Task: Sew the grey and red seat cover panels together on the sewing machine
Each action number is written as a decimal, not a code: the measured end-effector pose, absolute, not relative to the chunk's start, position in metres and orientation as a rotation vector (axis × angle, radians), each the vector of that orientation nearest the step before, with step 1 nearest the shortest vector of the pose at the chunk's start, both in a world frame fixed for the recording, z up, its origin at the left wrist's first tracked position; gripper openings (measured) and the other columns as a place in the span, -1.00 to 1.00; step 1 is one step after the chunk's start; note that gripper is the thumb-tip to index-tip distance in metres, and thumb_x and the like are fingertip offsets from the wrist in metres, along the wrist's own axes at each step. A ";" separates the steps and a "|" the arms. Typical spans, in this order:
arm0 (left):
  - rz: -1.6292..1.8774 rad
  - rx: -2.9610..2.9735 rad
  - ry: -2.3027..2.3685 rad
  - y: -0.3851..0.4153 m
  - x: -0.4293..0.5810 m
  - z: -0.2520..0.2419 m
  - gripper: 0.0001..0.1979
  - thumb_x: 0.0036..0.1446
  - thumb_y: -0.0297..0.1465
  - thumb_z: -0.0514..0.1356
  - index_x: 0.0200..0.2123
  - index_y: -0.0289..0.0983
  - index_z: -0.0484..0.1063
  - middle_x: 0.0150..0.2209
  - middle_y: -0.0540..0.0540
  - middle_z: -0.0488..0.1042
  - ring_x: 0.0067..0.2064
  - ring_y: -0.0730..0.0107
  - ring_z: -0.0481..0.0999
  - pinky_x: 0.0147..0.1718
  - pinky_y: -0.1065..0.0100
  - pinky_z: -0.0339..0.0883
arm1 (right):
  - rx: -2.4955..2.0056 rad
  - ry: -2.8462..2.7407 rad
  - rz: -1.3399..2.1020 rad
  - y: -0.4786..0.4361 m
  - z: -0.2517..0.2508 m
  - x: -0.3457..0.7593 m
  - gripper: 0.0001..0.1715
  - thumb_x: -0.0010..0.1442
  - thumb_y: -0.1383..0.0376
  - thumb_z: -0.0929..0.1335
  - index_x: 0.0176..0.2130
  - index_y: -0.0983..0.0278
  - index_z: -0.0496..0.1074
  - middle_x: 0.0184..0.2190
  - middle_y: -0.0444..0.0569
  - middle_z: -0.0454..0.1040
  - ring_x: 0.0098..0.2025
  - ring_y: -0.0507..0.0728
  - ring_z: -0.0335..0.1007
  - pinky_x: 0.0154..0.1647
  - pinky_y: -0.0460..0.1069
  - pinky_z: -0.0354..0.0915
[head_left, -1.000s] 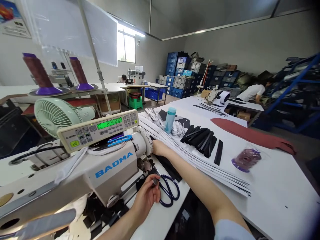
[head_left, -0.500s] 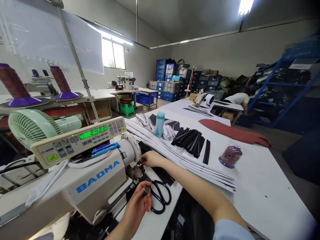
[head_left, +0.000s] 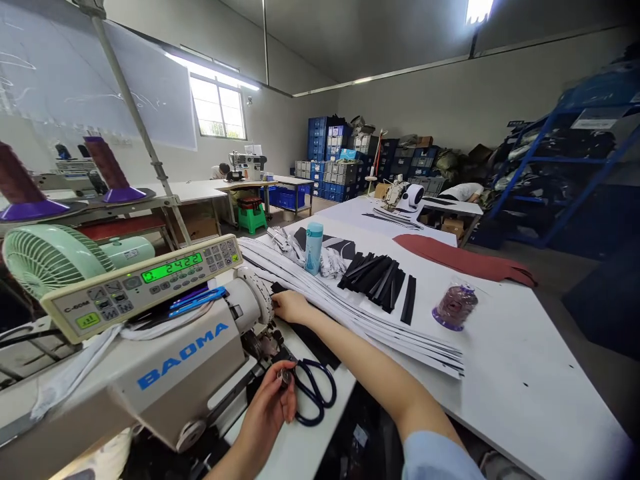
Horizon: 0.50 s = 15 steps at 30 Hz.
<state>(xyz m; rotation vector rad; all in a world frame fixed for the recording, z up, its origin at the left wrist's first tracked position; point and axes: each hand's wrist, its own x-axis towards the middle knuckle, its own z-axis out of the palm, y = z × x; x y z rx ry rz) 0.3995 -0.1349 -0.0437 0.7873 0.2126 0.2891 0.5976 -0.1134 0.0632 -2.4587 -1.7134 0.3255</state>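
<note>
My left hand [head_left: 270, 408] is closed around a small round metal bobbin case [head_left: 284, 379], pinched between thumb and fingers in front of the sewing machine. Beside it, dark-handled scissors [head_left: 316, 392] lie on the white table. My right hand [head_left: 291, 308] reaches across to the end of the BAOMA sewing machine [head_left: 185, 360]. Its curled fingers are at the rim of the white marked handwheel [head_left: 259, 299], with the fingertips partly hidden. Under my right forearm lies a strip of black material [head_left: 315, 347].
A control panel [head_left: 150, 283] and a green fan [head_left: 47, 260] stand left. Long white strips [head_left: 380, 333], a blue bottle [head_left: 314, 248], black strips [head_left: 375, 280], a wrapped thread cone [head_left: 455, 307] and a brown-red piece [head_left: 460, 257] lie on the table. Two people bend down in the background.
The view has shifted slightly, so most things sit a little further left. Both hands keep nearly the same places, the left still holding the bobbin case. A background person at right has bent lower.
</note>
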 end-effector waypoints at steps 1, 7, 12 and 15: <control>0.292 0.784 0.219 -0.135 0.400 -0.044 -0.55 0.13 -0.10 0.31 -0.02 -0.23 0.41 -0.37 0.02 0.34 -0.55 0.57 0.32 -0.55 0.46 0.10 | -2.474 -1.709 0.328 -0.114 0.063 0.597 -0.76 0.27 0.26 0.34 -0.11 0.18 0.58 -0.15 -0.05 0.62 -0.11 0.14 0.51 -0.32 -0.09 0.17; 0.257 0.785 0.230 -0.135 0.400 -0.042 -0.54 0.12 -0.10 0.32 -0.02 -0.24 0.41 -0.38 0.01 0.34 -0.55 0.57 0.31 -0.55 0.45 0.09 | -2.470 -1.752 0.376 -0.120 0.065 0.594 -0.81 0.21 0.22 0.41 -0.16 0.14 0.60 -0.21 -0.12 0.62 -0.18 0.10 0.51 -0.36 -0.12 0.16; 0.262 0.765 0.232 -0.133 0.397 -0.037 -0.52 0.13 -0.11 0.32 0.03 -0.23 0.38 -0.34 0.00 0.35 -0.52 0.56 0.33 -0.53 0.46 0.12 | -2.521 -1.725 0.376 -0.114 0.064 0.594 -0.78 0.24 0.28 0.37 -0.14 0.23 0.60 -0.18 -0.01 0.63 -0.15 0.14 0.51 -0.36 -0.09 0.13; 0.248 0.758 0.221 -0.133 0.398 -0.037 -0.52 0.12 -0.10 0.32 0.01 -0.25 0.39 -0.35 -0.01 0.35 -0.53 0.55 0.33 -0.55 0.46 0.12 | -2.511 -1.765 0.407 -0.116 0.065 0.596 -0.83 0.19 0.25 0.42 -0.19 0.18 0.61 -0.24 -0.08 0.63 -0.19 0.12 0.52 -0.36 -0.10 0.14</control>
